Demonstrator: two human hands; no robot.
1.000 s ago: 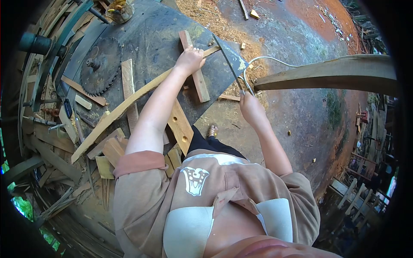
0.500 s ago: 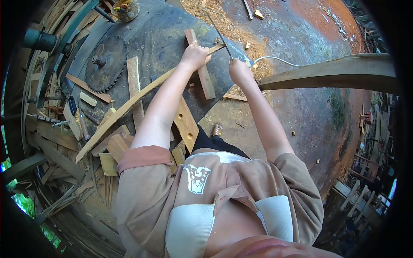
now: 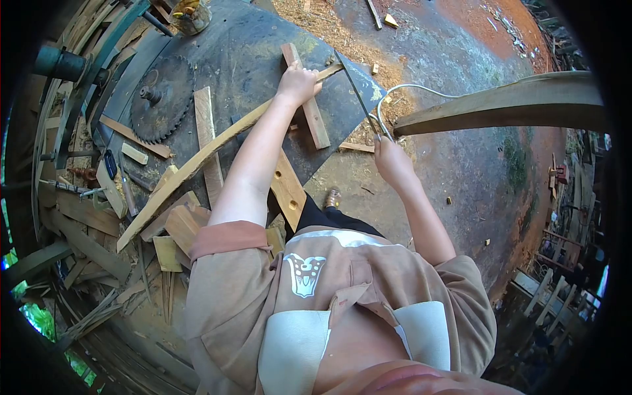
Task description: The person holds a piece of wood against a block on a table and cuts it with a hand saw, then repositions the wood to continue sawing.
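My left hand [image 3: 297, 81] presses down on a long thin wooden strip [image 3: 197, 164] where it crosses a short wooden batten [image 3: 307, 99] on the dark workbench [image 3: 230, 59]. My right hand [image 3: 390, 160] grips the metal-loop handle of a hand saw [image 3: 359, 92]. The saw blade slants up and left to the end of the strip, just right of my left hand at the bench's edge.
A circular saw blade [image 3: 158, 99] sits in the bench at the left. Loose boards and offcuts [image 3: 171, 224] lie along the bench's near side, one with holes [image 3: 286, 187]. A thick curved plank [image 3: 500, 108] juts in from the right. Sawdust [image 3: 329, 29] covers the ground beyond.
My right hand has pulled the saw back toward me, away from the strip, after being pushed forward half a second ago. My left hand stays pressed on the wood.
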